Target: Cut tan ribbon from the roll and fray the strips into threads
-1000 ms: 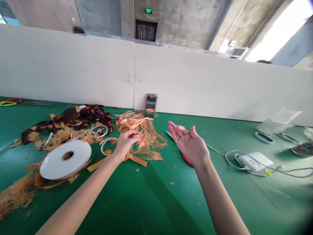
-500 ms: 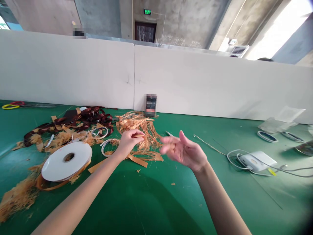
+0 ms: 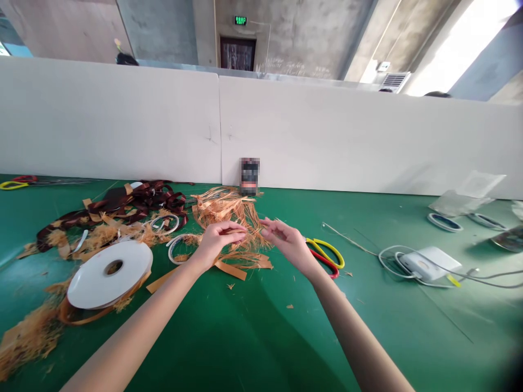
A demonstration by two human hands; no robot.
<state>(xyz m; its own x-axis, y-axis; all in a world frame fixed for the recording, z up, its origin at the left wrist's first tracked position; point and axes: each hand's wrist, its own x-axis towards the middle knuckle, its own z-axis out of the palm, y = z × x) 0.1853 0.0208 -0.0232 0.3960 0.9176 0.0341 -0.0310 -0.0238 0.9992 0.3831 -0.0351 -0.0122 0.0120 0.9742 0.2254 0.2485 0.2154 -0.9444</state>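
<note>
My left hand (image 3: 218,242) is closed in a pinch on a short piece of tan ribbon (image 3: 240,231), of which a thin edge shows at the fingertips. Facing it across a small gap, my right hand (image 3: 288,243) has thumb and fingers pinched together; whatever lies between them is too small to make out. Behind both hands spreads a heap of frayed tan ribbon strands (image 3: 224,206). A flat tan ribbon strip (image 3: 231,270) lies below the left hand. Beside my right wrist rest scissors (image 3: 328,256) with yellow and red handles, their blades mostly hidden by the hand.
On the left stand a white ribbon spool (image 3: 92,275) and tangled dark brown ribbon (image 3: 151,198). Another pair of scissors (image 3: 18,183) lies far left. A white adapter (image 3: 433,265) with cables sits right. A white partition (image 3: 347,136) closes the table's back.
My right hand has moved left and up toward the left hand, and its spread fingers have closed into a pinch. The scissors' handles have come into view. My left hand keeps its pinch.
</note>
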